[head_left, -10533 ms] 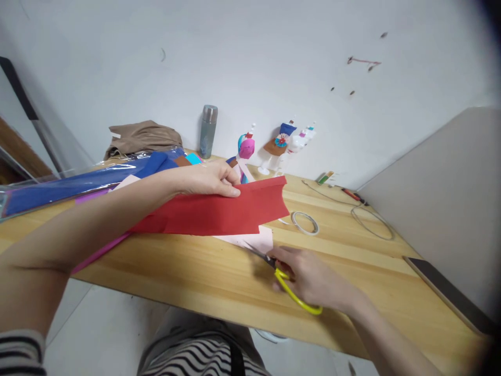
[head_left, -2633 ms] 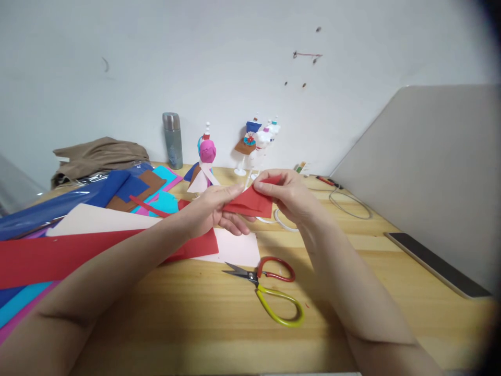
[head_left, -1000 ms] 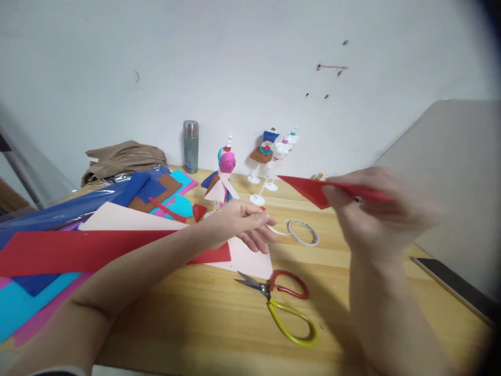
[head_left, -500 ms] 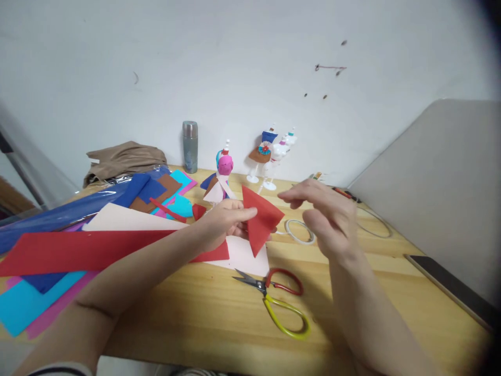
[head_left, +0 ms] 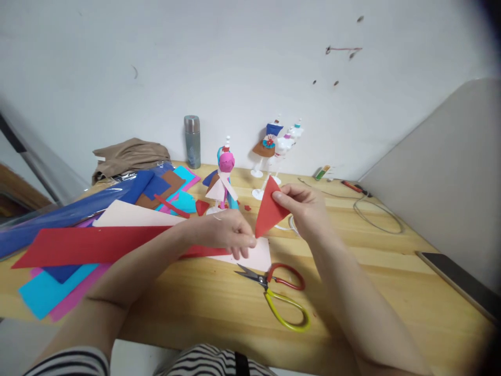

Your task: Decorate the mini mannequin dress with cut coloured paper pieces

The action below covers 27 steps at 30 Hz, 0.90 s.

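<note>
My right hand (head_left: 307, 209) pinches a red triangle of craft sheet (head_left: 269, 211) near its upper right edge, thumb in front. At the lower left corner of the triangle, my left hand (head_left: 230, 235) has its thumb and forefinger closed; the other fingers curl below. Both hands are raised over the wooden table. Beneath them lie scissors (head_left: 263, 281) with one red and one yellow handle, blades slightly apart. A pale pink sheet (head_left: 258, 253) and a long red strip (head_left: 97, 245) lie partly under my left arm.
Small white dress stands (head_left: 227, 177) with coloured pieces on them are behind my hands. Coloured sheets (head_left: 58, 292) pile up at the left, near a grey flask (head_left: 192, 143) and brown cloth (head_left: 133, 156). A phone (head_left: 457, 282) and a cable (head_left: 376, 224) lie at right.
My right hand has come in and taken hold of the red triangle, which is turned round. My left hand has shifted from its face to the lower corner.
</note>
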Available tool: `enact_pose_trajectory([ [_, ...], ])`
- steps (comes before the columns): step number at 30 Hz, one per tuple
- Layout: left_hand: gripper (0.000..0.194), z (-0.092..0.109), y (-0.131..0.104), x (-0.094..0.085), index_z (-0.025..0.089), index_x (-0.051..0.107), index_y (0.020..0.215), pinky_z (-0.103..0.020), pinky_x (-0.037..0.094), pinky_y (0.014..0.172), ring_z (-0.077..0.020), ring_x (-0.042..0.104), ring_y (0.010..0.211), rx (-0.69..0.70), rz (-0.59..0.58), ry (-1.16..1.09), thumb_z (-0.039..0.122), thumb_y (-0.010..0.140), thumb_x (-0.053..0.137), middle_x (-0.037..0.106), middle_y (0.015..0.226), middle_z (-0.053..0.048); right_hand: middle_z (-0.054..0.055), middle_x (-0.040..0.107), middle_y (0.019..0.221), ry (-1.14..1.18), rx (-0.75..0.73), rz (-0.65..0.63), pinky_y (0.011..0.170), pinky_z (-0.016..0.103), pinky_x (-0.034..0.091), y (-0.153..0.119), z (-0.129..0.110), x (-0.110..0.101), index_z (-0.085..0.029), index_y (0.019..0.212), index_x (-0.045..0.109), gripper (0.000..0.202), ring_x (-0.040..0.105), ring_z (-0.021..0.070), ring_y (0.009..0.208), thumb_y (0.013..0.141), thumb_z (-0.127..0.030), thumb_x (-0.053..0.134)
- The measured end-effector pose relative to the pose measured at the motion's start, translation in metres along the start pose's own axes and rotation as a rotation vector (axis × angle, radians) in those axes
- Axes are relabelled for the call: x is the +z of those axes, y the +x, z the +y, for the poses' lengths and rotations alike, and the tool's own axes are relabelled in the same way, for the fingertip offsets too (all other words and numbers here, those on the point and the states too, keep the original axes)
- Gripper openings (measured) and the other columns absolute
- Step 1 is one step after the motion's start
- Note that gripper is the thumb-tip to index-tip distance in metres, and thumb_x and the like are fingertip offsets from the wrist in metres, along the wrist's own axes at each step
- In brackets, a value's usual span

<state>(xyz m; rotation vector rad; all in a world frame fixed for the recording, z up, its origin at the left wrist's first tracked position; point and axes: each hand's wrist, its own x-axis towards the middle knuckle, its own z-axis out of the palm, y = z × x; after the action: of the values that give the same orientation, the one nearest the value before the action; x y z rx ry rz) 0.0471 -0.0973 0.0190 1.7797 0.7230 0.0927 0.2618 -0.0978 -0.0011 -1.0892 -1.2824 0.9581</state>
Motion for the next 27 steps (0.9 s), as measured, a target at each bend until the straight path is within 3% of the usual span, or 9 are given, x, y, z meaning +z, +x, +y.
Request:
enact_pose_trajectory([
  [2, 0.029, 0.006, -0.011, -0.011, 0.015, 0.066, 0.063, -0.02, 0.05, 0.057, -0.0126, 0.068, 0.059, -0.01, 0.008, 0.213, 0.024, 0.088, 0.056, 0.072, 0.065, -0.006, -0.002, 0.062, 0.059, 0.034, 0.007, 0.051, 0.053, 0.029, 0.046, 0.005, 0.005, 0.0, -0.023, 0.061, 0.064, 0.033, 0.055, 0.0124, 0.052, 0.062, -0.047, 0.086],
  [5, 0.035, 0.011, -0.025, -0.027, 0.016, 0.063, 0.058, -0.019, 0.047, 0.053, -0.0114, 0.065, 0.054, -0.061, 0.187, 0.345, 0.029, 0.089, 0.054, 0.07, 0.061, -0.005, -0.002, 0.063, 0.061, 0.064, 0.016, 0.11, 0.056, 0.031, 0.048, 0.01, 0.012, 0.005, -0.023, 0.062, 0.063, 0.033, 0.056, 0.0139, 0.054, 0.061, -0.047, 0.085],
  [11, 0.034, 0.016, -0.04, -0.044, 0.015, 0.067, 0.064, -0.019, 0.049, 0.055, -0.0113, 0.065, 0.057, -0.011, 0.353, 0.285, 0.037, 0.088, 0.058, 0.07, 0.063, -0.004, 0.001, 0.066, 0.065, 0.107, 0.043, 0.094, 0.06, 0.032, 0.051, 0.009, 0.016, 0.01, -0.022, 0.065, 0.064, 0.033, 0.06, 0.016, 0.058, 0.061, -0.048, 0.084],
  [14, 0.035, 0.019, -0.038, -0.038, 0.015, 0.066, 0.062, -0.018, 0.045, 0.049, -0.01, 0.061, 0.052, 0.024, 0.434, 0.264, 0.038, 0.088, 0.059, 0.066, 0.058, -0.003, 0.001, 0.068, 0.065, 0.125, 0.053, 0.077, 0.058, 0.031, 0.05, 0.006, 0.015, 0.013, -0.022, 0.065, 0.066, 0.034, 0.059, 0.0154, 0.056, 0.059, -0.049, 0.085],
  [18, 0.036, 0.015, -0.02, -0.021, 0.015, 0.061, 0.058, -0.019, 0.034, 0.043, -0.0072, 0.05, 0.044, 0.038, 0.433, 0.245, 0.038, 0.086, 0.06, 0.056, 0.049, 0.001, 0.0, 0.068, 0.063, 0.113, 0.046, 0.053, 0.053, 0.03, 0.047, 0.0, 0.012, 0.018, -0.022, 0.067, 0.067, 0.036, 0.056, 0.0141, 0.053, 0.059, -0.053, 0.085],
  [23, 0.035, 0.004, 0.001, -0.003, 0.017, 0.051, 0.056, -0.018, 0.032, 0.045, -0.0066, 0.048, 0.043, 0.113, 0.468, 0.125, 0.037, 0.081, 0.064, 0.053, 0.047, 0.004, -0.002, 0.061, 0.055, 0.08, 0.017, 0.056, 0.045, 0.026, 0.038, -0.006, 0.005, 0.02, -0.022, 0.069, 0.068, 0.036, 0.047, 0.0113, 0.047, 0.062, -0.055, 0.083],
  [27, 0.026, 0.008, -0.001, -0.006, 0.017, 0.054, 0.06, -0.018, 0.035, 0.046, -0.0076, 0.052, 0.042, 0.048, 0.486, 0.082, 0.028, 0.083, 0.056, 0.056, 0.048, 0.003, -0.001, 0.063, 0.059, 0.048, 0.004, -0.083, 0.051, 0.028, 0.044, -0.004, 0.001, 0.01, -0.021, 0.07, 0.067, 0.034, 0.053, 0.0125, 0.052, 0.068, -0.052, 0.08],
])
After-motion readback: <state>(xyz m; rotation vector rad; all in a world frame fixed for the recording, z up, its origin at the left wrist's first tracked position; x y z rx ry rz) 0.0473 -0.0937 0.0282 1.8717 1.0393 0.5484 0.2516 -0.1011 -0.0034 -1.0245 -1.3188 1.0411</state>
